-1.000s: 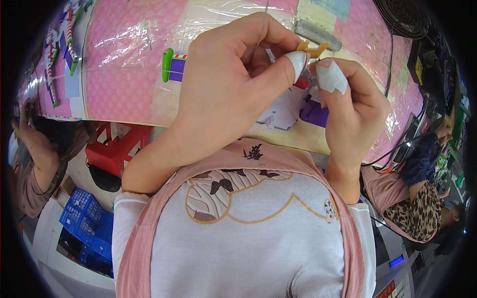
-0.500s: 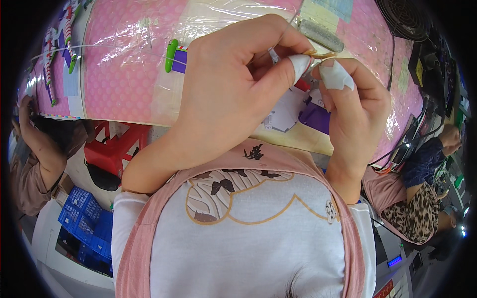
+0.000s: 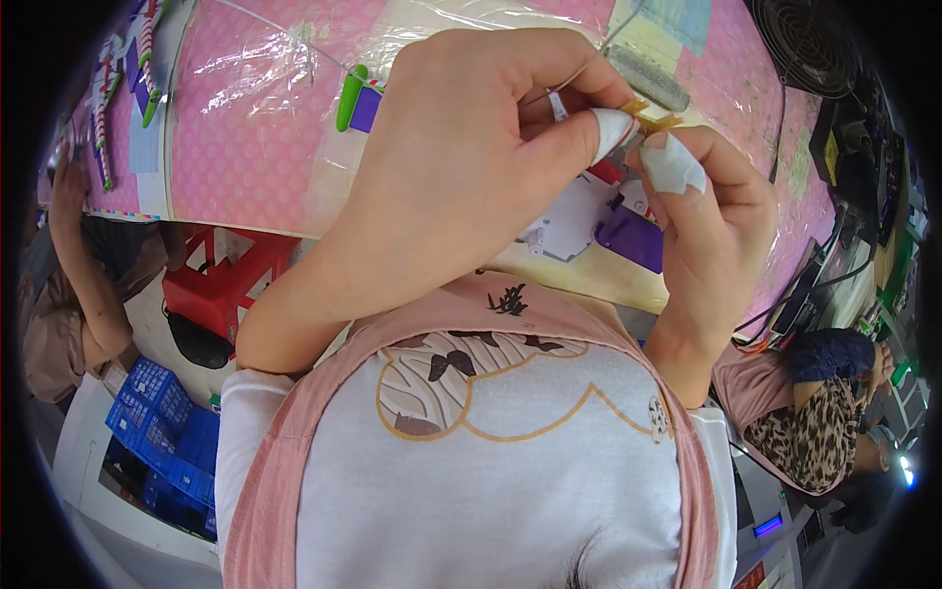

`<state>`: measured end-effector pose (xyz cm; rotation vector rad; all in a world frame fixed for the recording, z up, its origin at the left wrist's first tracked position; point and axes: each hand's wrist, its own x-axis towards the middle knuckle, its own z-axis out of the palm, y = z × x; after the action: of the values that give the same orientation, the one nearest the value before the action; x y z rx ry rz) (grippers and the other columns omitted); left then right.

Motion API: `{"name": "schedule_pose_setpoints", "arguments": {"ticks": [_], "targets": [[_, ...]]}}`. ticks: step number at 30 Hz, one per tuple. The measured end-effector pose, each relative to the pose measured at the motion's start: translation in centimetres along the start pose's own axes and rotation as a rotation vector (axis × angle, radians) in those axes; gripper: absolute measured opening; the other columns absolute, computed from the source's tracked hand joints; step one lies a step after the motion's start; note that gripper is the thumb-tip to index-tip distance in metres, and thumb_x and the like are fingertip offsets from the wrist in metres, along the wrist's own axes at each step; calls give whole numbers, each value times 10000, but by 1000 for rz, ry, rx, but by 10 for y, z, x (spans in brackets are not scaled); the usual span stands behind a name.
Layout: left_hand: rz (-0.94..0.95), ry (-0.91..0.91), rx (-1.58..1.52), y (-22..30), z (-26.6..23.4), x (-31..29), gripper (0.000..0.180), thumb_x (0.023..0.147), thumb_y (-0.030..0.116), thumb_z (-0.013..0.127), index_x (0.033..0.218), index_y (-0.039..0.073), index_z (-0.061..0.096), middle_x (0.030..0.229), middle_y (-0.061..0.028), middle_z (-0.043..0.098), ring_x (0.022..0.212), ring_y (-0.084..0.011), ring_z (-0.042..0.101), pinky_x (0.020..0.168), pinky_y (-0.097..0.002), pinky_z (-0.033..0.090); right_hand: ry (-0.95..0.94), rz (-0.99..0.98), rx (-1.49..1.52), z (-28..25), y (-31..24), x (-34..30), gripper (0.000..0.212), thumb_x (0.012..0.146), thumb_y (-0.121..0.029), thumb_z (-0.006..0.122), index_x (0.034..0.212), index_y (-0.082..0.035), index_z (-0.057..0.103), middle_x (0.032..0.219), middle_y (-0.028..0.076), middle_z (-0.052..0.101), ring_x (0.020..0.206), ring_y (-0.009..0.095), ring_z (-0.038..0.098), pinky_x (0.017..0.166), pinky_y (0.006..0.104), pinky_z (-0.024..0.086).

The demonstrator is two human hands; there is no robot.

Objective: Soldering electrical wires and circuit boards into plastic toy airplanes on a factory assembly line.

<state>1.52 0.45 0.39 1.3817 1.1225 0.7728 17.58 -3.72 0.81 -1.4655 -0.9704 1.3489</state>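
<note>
My left hand is closed in a pinch, its thumb wrapped in white tape. At its fingertips is a small amber-coloured strip. A thin pale wire runs by these fingers, and a small white tag-like piece shows between them. My right hand, its thumb also in white tape, is pinched against the strip's near side; what exactly its fingertips grip is hidden. Below the hands lies a white and purple plastic part, partly covered. A green and purple piece sticks out behind my left hand.
The table has a pink, plastic-covered top. A grey block lies beyond my hands, with a round fan grille at the far right. Striped green and purple parts lie far left. A red stool, blue crates and co-workers flank me.
Both hands have shifted slightly right, still pinched together, and the amber strip now shows more. The wire at the left has swung to a steeper slant. The co-worker's hand at right has moved lower.
</note>
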Motion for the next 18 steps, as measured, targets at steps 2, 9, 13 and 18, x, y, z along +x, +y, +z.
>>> {"name": "schedule_pose_setpoints", "arguments": {"ticks": [2, 9, 13, 18], "targets": [[1, 16, -8, 0, 0, 1, 132, 706, 50, 591, 822, 6, 639, 636, -88, 625, 554, -146, 614, 522, -253, 466, -9, 12, -1, -2, 0, 0, 176, 820, -124, 627, 837, 52, 626, 676, 6, 580, 606, 27, 478, 525, 155, 359], [42, -33, 63, 11, 0, -4, 108, 778, -19, 593, 884, -30, 612, 600, 41, 522, 504, 26, 382, 443, -152, 261, -25, 26, 89, -6, 2, 3, 194, 833, -156, 619, 832, 37, 633, 665, 1, 569, 570, 38, 452, 516, 170, 342], [51, -15, 26, 7, 3, -4, 94, 784, -21, 588, 876, -32, 607, 597, 40, 525, 505, 27, 402, 444, -148, 278, 4, 31, 84, -6, 3, 1, 200, 838, -162, 616, 829, 38, 632, 651, -5, 557, 563, 38, 447, 513, 173, 336], [34, -7, 24, 7, 5, -6, 92, 795, -24, 579, 884, -32, 600, 621, 21, 556, 533, 17, 468, 460, -140, 329, 15, 4, 48, -6, 4, 0, 192, 833, -151, 626, 830, 41, 629, 656, -2, 560, 561, 37, 455, 508, 166, 339]]}}
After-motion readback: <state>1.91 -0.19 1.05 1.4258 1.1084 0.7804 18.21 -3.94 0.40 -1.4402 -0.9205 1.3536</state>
